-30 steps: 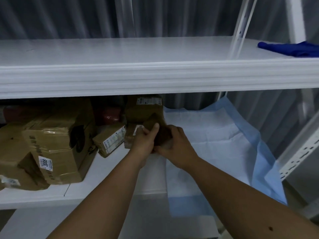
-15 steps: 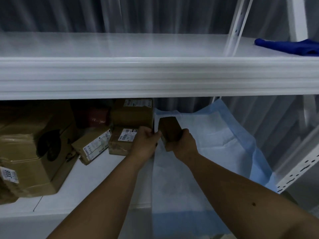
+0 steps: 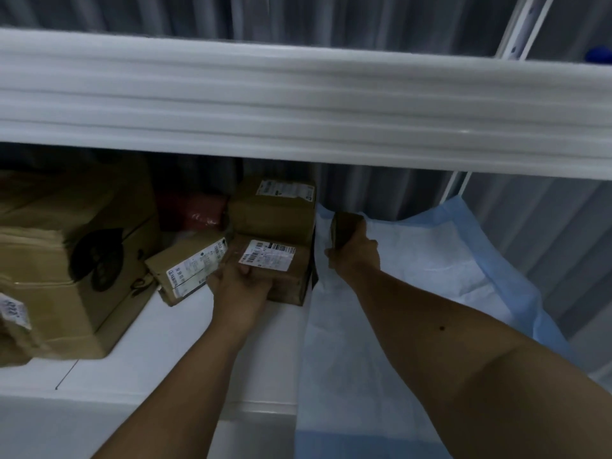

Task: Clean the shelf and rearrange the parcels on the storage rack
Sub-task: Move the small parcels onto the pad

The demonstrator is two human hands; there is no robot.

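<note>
I see the white storage rack (image 3: 298, 104) filling the view, its upper shelf edge running across the top and the lower shelf (image 3: 159, 352) below, where both arms reach in. A blue and white sheet (image 3: 414, 293) covers the right half of the lower shelf and hangs over its front lip. On the left stands the large cardboard box (image 3: 66, 266), the biggest parcel, with a dark round print on its side. Beside it lies a tilted labelled carton (image 3: 185, 266), leaning toward the middle. Behind that I make out something red (image 3: 198, 210), too dim to name. In the middle two parcels are stacked: the upper brown box (image 3: 275, 210) rests on the lower labelled parcel (image 3: 278, 270), which sits on bare shelf just beside the sheet's left edge.

My left hand (image 3: 240, 286) is on the near left corner of that lower labelled parcel, fingers curled over its top edge and thumb at the front, so it grips the box. My right hand (image 3: 356, 251) is further back, over the sheet, its fingers wrapped round a small brown parcel (image 3: 342, 226), which pokes up beyond the knuckles near the rear of the shelf. That small parcel is apart from the stack, just to its right. A scrap of blue cloth (image 3: 599, 56) shows on the upper shelf at far right.
</note>
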